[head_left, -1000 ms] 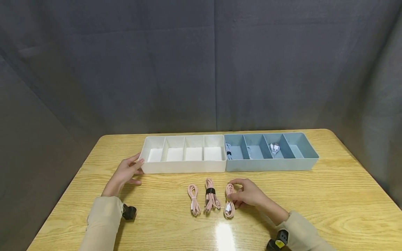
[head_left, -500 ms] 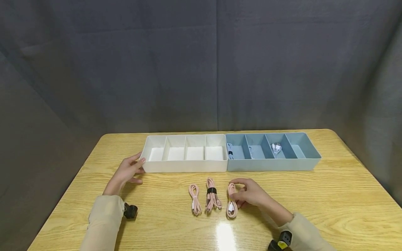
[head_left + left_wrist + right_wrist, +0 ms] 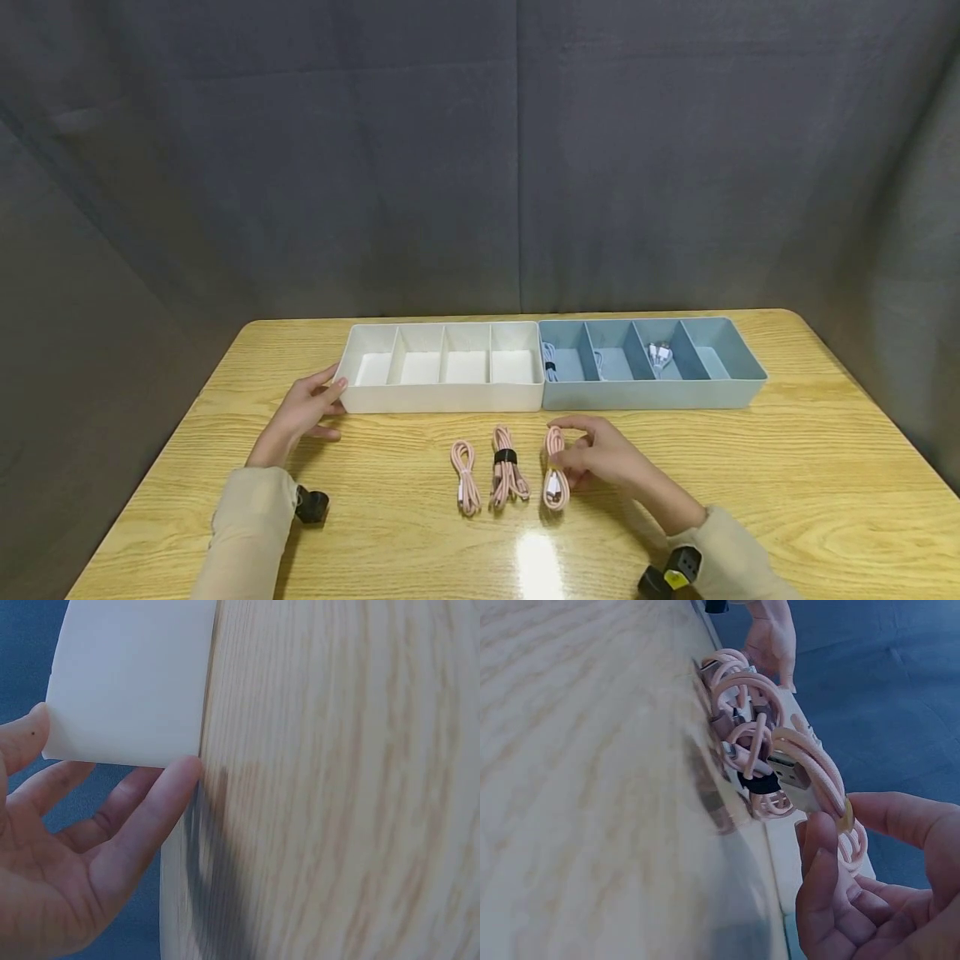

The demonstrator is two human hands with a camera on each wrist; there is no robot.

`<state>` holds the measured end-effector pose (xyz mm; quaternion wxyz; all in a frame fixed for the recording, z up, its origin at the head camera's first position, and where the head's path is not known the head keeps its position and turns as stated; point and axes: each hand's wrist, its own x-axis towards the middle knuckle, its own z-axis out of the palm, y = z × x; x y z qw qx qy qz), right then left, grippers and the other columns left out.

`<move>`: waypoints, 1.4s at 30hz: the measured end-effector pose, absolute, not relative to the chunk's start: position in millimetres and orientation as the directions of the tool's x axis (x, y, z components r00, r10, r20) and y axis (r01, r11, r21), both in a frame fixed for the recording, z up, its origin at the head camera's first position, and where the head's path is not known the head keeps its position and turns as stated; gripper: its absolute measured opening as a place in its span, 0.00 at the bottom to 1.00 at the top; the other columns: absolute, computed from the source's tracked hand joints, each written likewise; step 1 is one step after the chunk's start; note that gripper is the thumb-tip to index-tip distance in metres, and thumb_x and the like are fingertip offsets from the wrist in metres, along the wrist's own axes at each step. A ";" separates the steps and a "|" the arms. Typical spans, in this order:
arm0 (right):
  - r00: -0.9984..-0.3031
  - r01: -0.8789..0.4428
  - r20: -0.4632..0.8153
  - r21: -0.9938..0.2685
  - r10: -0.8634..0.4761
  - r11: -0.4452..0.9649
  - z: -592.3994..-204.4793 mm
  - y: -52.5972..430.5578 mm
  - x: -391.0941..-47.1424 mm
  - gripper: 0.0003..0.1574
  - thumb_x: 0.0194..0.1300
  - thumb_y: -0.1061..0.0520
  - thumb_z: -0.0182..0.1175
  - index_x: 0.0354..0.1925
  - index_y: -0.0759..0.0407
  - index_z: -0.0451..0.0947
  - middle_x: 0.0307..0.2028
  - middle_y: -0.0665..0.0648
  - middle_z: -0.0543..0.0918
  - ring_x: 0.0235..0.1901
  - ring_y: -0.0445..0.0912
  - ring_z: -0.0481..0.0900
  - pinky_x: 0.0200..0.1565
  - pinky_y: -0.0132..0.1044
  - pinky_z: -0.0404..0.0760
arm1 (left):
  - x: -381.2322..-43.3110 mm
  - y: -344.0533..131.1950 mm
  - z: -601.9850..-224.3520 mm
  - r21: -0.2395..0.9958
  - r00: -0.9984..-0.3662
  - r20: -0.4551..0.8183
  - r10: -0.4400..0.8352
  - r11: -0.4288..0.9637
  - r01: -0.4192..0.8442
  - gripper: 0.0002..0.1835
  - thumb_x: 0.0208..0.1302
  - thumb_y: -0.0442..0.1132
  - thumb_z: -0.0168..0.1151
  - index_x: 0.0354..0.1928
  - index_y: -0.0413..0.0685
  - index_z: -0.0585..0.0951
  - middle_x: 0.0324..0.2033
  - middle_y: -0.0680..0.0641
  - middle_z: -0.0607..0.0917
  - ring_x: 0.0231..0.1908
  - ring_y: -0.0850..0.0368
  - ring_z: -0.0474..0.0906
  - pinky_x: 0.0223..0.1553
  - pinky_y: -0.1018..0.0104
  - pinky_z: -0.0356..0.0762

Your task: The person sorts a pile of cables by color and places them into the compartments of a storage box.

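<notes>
My right hand point(image 3: 603, 452) pinches a coiled pink USB charging cable point(image 3: 555, 490) between thumb and fingers. In the right wrist view this cable point(image 3: 821, 776) shows a metal USB plug and a yellowish tie, and it hangs a little above the table. My left hand point(image 3: 302, 408) touches the left end of a white divided organizer box point(image 3: 442, 399), its fingers loosely extended in the left wrist view. To the left of the held cable lie a pink cable bundle point(image 3: 505, 483) with a black strap and another coiled pink cable point(image 3: 466, 483).
Against the white box's right end stands a blue divided box point(image 3: 652, 395). Its left three compartments hold cables, among them a white-plugged one point(image 3: 660, 356). The wooden table point(image 3: 420, 550) ends at the back before a dark grey curtain point(image 3: 375, 167).
My right hand has moved slightly away from me with the pink cable, lifting it off the table. The left hand stays against the white box.
</notes>
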<state>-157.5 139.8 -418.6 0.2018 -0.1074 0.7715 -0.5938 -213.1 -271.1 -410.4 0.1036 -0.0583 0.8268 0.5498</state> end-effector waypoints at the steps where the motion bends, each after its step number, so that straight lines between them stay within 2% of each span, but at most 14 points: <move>1: -0.897 0.067 -0.178 -0.960 -0.405 0.272 -417.3 139.1 -158.1 0.39 0.52 0.64 0.62 0.60 0.75 0.61 0.15 0.54 0.76 0.17 0.44 0.74 0.22 0.39 0.79 | -213.2 -271.3 -410.6 0.897 -0.972 -0.236 0.016 0.388 -0.211 0.32 0.69 0.49 0.46 0.70 0.48 0.52 0.48 0.33 0.69 0.44 0.43 0.73 0.31 0.55 0.83; 10: -0.894 0.052 -0.163 -0.963 -0.418 0.263 -407.3 133.4 -165.8 0.38 0.53 0.64 0.62 0.61 0.73 0.61 0.15 0.54 0.74 0.17 0.43 0.71 0.19 0.33 0.70 | -212.9 -272.1 -412.1 0.898 -0.972 -0.234 0.015 0.387 -0.210 0.31 0.69 0.49 0.46 0.70 0.48 0.53 0.48 0.33 0.69 0.44 0.42 0.73 0.31 0.56 0.83; 19: -0.887 0.009 -0.141 -0.957 -0.441 0.289 -387.7 131.2 -177.5 0.38 0.56 0.62 0.61 0.62 0.71 0.60 0.18 0.54 0.77 0.19 0.43 0.73 0.23 0.40 0.78 | -212.3 -271.5 -410.7 0.900 -0.972 -0.232 0.024 0.385 -0.205 0.31 0.70 0.49 0.45 0.70 0.47 0.52 0.48 0.32 0.69 0.46 0.40 0.73 0.31 0.56 0.83; 30: -0.890 -0.020 -0.129 -0.947 -0.438 0.320 -375.2 125.1 -192.4 0.37 0.55 0.62 0.61 0.62 0.70 0.61 0.18 0.55 0.79 0.19 0.47 0.76 0.24 0.43 0.80 | -214.6 -273.3 -412.0 0.900 -0.973 -0.231 0.028 0.385 -0.203 0.31 0.69 0.49 0.46 0.70 0.49 0.53 0.48 0.33 0.70 0.45 0.42 0.73 0.31 0.56 0.83; 37: -0.907 -0.006 -0.129 -0.948 -0.402 0.318 -368.7 120.8 -205.3 0.37 0.55 0.62 0.61 0.62 0.69 0.62 0.20 0.55 0.81 0.18 0.46 0.76 0.23 0.38 0.79 | -214.1 -273.6 -412.2 0.897 -0.971 -0.237 0.021 0.389 -0.210 0.32 0.69 0.50 0.46 0.70 0.49 0.53 0.48 0.33 0.70 0.45 0.41 0.73 0.31 0.56 0.83; 42: -0.912 0.019 -0.141 -0.953 -0.385 0.304 -364.9 118.0 -213.1 0.37 0.56 0.62 0.61 0.63 0.68 0.61 0.20 0.54 0.80 0.18 0.45 0.75 0.21 0.34 0.74 | -214.3 -273.8 -412.5 0.897 -0.972 -0.234 0.019 0.390 -0.208 0.32 0.69 0.50 0.46 0.70 0.49 0.53 0.48 0.33 0.70 0.45 0.42 0.73 0.31 0.56 0.83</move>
